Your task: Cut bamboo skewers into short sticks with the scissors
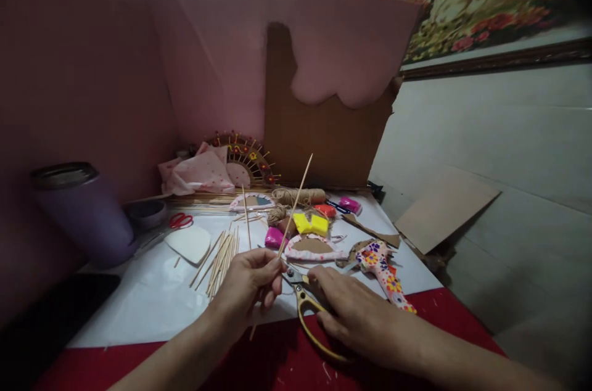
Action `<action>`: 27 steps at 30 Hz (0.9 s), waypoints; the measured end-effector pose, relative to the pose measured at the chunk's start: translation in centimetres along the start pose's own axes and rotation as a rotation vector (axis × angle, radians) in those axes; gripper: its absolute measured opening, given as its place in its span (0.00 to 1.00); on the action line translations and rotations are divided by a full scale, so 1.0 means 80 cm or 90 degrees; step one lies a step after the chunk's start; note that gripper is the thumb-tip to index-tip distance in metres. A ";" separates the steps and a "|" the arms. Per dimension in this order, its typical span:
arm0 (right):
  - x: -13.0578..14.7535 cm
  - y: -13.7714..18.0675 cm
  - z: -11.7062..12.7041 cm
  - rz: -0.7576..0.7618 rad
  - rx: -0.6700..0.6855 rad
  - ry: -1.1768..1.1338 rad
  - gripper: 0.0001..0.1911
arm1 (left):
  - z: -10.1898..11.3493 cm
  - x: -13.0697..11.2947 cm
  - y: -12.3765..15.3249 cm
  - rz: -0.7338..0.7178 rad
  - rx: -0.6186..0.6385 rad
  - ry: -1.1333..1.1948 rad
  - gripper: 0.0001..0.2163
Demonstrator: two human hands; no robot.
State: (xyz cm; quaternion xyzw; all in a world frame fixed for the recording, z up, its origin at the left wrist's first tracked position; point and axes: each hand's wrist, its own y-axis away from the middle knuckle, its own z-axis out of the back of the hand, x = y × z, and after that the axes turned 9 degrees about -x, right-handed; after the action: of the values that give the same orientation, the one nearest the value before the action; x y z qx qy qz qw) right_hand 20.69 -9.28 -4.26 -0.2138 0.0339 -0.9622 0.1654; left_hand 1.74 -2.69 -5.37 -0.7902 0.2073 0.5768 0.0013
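Observation:
Between the thumb and fingers of my left hand [253,280] is a thin bamboo skewer [300,190], tilted up to the right. A second thin stick [246,218] rises by the same hand, and a stick end shows below it; whether the hand grips this one too is unclear. My right hand [354,308] is closed around gold-handled scissors [301,298]. Their blades meet the skewer's lower part beside my left fingertips, and the blade tips are hidden. Several loose sticks [224,261] lie left of my left hand. A flower-patterned, gun-shaped thing [379,264] lies beyond my right hand.
A purple tumbler [86,212] stands left, near red-handled scissors [181,220] and a white rounded piece [189,245]. Behind lie yellow packets [311,224], a twine roll [300,196], a fabric-edged cardboard half-round [314,247] and a decorated fan shape [252,156]. Pink-covered cardboard [217,58] stands behind.

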 end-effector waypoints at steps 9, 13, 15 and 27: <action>-0.022 0.020 0.039 -0.149 -0.047 -0.254 0.27 | 0.011 -0.019 -0.002 0.018 -0.016 0.119 0.08; -0.047 0.043 0.038 -0.307 -0.049 -0.403 0.28 | 0.015 -0.021 0.001 0.057 -0.009 0.142 0.07; -0.049 0.051 0.037 -0.279 -0.057 -0.448 0.24 | 0.016 -0.024 0.002 0.076 -0.004 0.152 0.06; -0.016 0.055 0.027 -0.201 -0.026 -0.389 0.21 | 0.022 -0.039 0.008 0.160 0.094 0.233 0.09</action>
State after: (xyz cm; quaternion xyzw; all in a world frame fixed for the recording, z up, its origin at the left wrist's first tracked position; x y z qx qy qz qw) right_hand 24.03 -12.95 -3.44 -0.4979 -0.0315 -0.8666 0.0128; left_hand -0.85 -1.81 -2.97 -0.8473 0.3427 0.4027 -0.0506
